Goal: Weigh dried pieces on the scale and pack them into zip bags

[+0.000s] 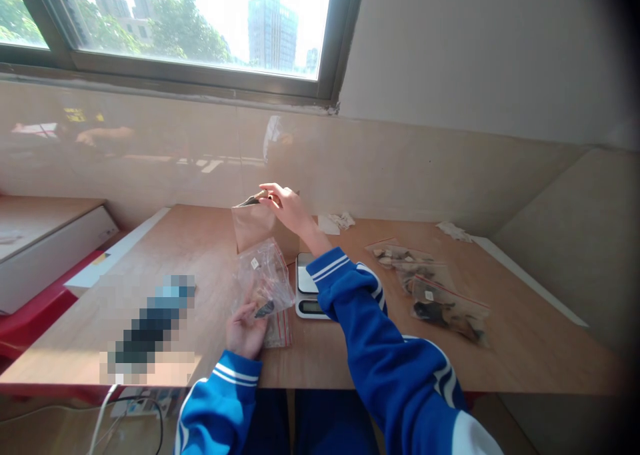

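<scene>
My left hand [246, 330] holds up a clear zip bag [271, 268] with a small white label. A dark flat piece [265, 310] shows at the bag's lower part, close to my fingertips. At the back, my right hand [291, 210] reaches over the top of a brown cardboard box [251, 227]. Its fingers are curled at brown and dark pieces [256, 198] in the box's opening; exactly what they grip is unclear. Beneath my right forearm sits a white digital scale [307, 278], partly covered by the sleeve. Another red-striped zip bag [280, 332] lies flat below the held one.
Several filled zip bags [450, 312] lie at the right of the table [370, 355]. Crumpled white paper [344, 220] rests at the back by the wall. A pixelated dark object [150, 325] with a white cable [103, 412] is on the left.
</scene>
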### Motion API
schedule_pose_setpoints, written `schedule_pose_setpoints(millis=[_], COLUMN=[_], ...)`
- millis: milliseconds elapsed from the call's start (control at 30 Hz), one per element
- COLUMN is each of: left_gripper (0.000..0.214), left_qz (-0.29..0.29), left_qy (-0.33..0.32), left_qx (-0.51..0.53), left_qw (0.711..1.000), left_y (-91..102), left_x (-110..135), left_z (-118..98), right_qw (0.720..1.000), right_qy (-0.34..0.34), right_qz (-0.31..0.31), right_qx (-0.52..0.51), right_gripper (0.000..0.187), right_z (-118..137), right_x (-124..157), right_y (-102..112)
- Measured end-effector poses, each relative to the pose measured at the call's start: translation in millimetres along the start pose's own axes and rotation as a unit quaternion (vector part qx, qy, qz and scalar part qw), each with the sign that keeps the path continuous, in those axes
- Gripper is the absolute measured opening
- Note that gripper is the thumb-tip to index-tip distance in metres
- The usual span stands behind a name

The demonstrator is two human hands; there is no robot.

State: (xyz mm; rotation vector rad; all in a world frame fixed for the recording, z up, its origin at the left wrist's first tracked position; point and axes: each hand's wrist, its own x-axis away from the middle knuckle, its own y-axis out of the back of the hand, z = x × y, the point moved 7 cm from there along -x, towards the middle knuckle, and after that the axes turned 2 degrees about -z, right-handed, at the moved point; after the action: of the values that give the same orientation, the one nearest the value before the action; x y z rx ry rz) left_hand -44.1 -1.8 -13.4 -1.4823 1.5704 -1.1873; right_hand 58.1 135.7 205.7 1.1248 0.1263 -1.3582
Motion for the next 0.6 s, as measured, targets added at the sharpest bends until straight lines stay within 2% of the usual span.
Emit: schedule_pose_setpoints(millis=[100,200,333,467,533,600], left_gripper=[0.069,0.067,0.072,0.079,0.083,0.085], left_qz=[0.058,0.121,0.146,0.137,0.138,0.133], left_qy=[0.01,0.01,-0.005,-0.02,-0.024,-0.023], left_qx=[0.012,0.006,-0.037,-0.063,-0.062,-0.065], left_qw=[0.998,0.993,0.989,0.988,0.988,0.989], left_y=[-0.9,-5.8,-14.9,-26.0,-30.5,-31.9], left_x=[-0.2,1.9,5.5,8.5,9.5,9.9], left_z=[1.8,3.0,4.3,4.8,4.9,5.5], right_qw=[1.0,0.998,0.986,0.98,0.983,0.99], right_qy=[0.003,0.032,0.069,0.031,0.022,0.014], right_qz=[-0.003,0.008,0.019,-0.083,-0.12,-0.127], right_qx=[0.004,0.058,0.151,0.177,0.136,0.054], right_gripper=[0.026,0.023,0.032,0.03,0.03,0.025], right_z=[5.7,10.0,16.6,20.5,20.0,15.3], right_x=[1.1,2.9,11.4,23.0,30.7,40.8], right_y=[2.3,-1.8,-6.0,22.2,40.2,53.8])
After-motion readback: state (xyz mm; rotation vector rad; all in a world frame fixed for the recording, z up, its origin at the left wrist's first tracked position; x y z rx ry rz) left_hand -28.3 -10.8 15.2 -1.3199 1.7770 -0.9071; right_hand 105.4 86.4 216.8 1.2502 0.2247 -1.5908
